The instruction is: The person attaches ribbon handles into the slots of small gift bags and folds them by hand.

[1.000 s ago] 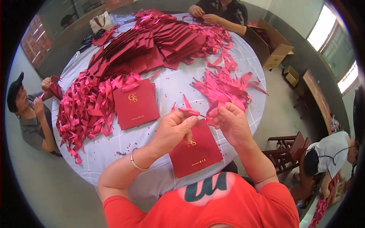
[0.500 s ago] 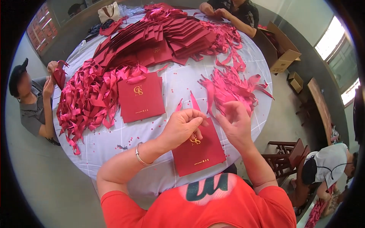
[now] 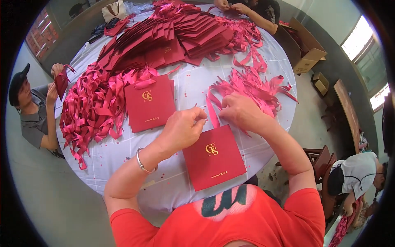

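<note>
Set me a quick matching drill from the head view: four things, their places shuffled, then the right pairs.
Things:
1. right hand
2. silver bracelet
3. nearest red bag
4. open cardboard box

Places:
A. beyond the right edge of the round table
B. just in front of the orange-red shirt
C. at the near edge of the right-side ribbon pile
D. around the left wrist

Pairs: 1-C, 2-D, 3-B, 4-A

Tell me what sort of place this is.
Probably a small hand-assembly workroom: a round table heaped with red bags and pink ribbons, with an open cardboard box nearby.
</note>
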`<state>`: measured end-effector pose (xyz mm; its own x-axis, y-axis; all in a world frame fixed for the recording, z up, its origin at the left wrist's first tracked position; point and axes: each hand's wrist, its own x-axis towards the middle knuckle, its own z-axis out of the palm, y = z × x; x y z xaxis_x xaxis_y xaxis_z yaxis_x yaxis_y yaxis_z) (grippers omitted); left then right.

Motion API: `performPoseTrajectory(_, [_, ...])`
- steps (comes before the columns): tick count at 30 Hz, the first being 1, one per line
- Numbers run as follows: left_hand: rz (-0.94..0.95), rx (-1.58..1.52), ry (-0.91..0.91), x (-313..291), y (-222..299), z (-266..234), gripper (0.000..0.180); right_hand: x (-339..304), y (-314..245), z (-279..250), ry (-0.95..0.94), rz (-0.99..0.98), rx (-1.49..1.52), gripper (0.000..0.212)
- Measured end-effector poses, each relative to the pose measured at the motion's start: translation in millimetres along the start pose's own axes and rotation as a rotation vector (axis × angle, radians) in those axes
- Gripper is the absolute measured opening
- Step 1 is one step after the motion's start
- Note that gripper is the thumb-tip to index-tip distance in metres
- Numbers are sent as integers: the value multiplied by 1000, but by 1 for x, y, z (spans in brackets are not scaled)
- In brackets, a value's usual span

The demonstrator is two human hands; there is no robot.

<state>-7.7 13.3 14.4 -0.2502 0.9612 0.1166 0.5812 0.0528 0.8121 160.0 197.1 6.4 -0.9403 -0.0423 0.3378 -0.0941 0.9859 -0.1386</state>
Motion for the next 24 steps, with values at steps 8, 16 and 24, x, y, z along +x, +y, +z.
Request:
performPoseTrajectory(8, [36, 214, -243, -6, 11, 6, 21, 7, -10, -18, 344, 42, 97, 13])
performPoseTrajectory(16, [-45, 39, -252, -8, 13, 11, 24, -40, -86, -10, 140, 82, 188, 19])
performPoseTrajectory(24, [-311, -69, -441, -5, 25, 12, 18, -64, -106, 15, 171, -25, 85, 23])
